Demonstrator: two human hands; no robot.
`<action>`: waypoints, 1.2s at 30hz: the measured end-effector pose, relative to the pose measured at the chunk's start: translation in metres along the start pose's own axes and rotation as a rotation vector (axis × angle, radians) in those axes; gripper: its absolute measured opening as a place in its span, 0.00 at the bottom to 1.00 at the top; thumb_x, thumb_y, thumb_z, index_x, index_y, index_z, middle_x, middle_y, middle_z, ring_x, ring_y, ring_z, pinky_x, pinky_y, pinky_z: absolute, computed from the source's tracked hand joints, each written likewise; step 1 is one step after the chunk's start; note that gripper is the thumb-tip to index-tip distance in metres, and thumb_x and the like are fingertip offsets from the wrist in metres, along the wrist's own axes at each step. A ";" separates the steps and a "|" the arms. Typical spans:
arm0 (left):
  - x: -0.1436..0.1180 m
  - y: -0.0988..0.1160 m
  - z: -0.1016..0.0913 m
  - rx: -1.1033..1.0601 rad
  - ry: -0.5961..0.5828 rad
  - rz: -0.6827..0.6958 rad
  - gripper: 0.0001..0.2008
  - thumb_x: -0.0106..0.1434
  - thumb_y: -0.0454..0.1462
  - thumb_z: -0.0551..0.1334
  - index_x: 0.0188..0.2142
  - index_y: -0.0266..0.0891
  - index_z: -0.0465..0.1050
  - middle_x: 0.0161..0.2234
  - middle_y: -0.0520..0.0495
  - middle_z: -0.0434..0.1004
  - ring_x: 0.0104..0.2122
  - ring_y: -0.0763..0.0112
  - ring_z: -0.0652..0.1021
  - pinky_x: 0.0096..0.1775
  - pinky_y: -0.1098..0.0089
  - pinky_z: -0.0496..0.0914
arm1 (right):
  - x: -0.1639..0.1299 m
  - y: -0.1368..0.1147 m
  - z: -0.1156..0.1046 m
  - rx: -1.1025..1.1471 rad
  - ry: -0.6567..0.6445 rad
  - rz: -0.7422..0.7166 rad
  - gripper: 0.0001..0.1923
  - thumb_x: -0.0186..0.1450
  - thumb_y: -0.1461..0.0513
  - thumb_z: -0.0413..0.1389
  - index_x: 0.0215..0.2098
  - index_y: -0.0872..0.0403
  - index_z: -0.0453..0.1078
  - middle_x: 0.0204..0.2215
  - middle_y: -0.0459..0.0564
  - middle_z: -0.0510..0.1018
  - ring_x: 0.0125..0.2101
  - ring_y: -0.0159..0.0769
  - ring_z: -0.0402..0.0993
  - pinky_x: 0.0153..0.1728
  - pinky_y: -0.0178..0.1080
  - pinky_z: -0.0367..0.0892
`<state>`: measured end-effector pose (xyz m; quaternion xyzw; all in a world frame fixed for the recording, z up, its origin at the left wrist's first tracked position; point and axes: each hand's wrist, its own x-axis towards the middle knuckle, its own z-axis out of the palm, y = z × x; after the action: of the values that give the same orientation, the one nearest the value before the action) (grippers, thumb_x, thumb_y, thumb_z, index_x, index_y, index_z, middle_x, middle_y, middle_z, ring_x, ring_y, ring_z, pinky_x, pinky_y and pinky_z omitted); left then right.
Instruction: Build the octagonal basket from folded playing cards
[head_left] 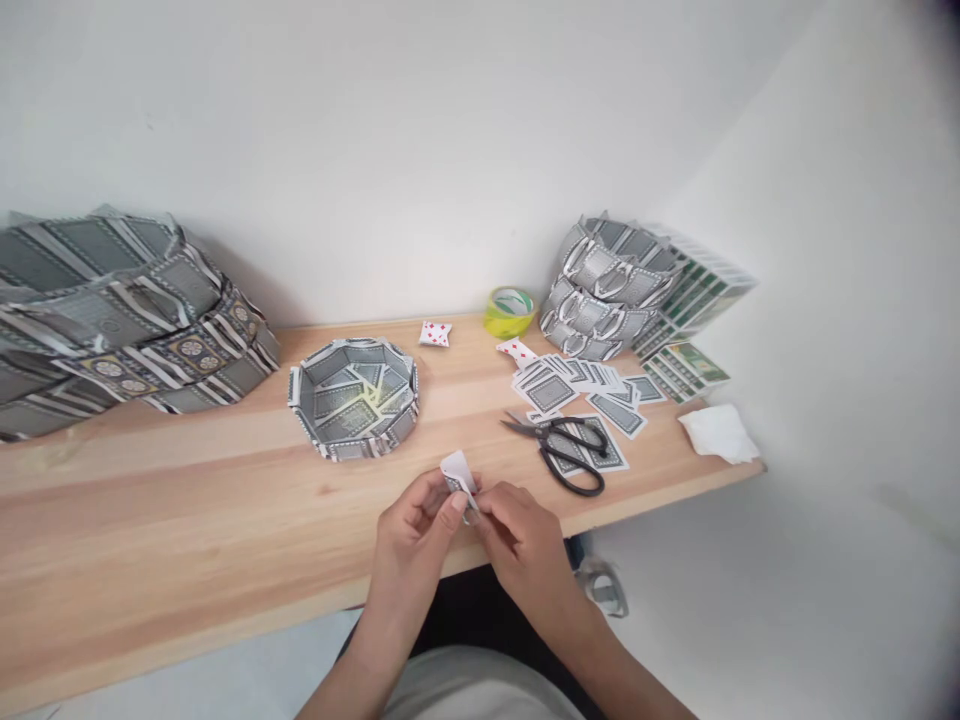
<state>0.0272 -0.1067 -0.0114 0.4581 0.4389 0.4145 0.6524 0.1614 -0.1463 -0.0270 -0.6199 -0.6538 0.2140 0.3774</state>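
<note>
Between my two hands, over the front edge of the wooden table, is a playing card (458, 470), bent or folded, its pale side showing at the top. My left hand (417, 522) pinches it between thumb and fingers from the left. On the other side my right hand (519, 530) grips its right edge with curled fingers. Black-handled scissors (574, 455) lie right of my hands, partly on loose cards. Behind my hands stands a shallow round basket (354, 445) made of folded grey cards, with yellow tape strips on its bottom.
Loose grey-backed cards (546, 390) lie spread at the right. Two folded cards with red diamonds (435, 334) rest near the wall. Yellow tape (508, 320) stands beside a tall woven card basket (600, 300); a larger one (217, 340) fills the left. Green boxes (697, 300) and tissue (718, 433) sit far right.
</note>
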 end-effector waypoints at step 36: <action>-0.004 0.001 -0.002 0.281 -0.009 0.072 0.13 0.62 0.42 0.60 0.40 0.36 0.78 0.33 0.49 0.80 0.35 0.68 0.76 0.36 0.74 0.68 | 0.027 -0.026 -0.030 0.041 -0.092 0.050 0.06 0.62 0.62 0.59 0.39 0.51 0.71 0.36 0.45 0.74 0.38 0.33 0.70 0.40 0.34 0.63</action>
<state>0.0244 -0.1097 -0.0105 0.5622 0.4730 0.3704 0.5684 0.1693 -0.1291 0.0174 -0.6177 -0.6502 0.2652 0.3540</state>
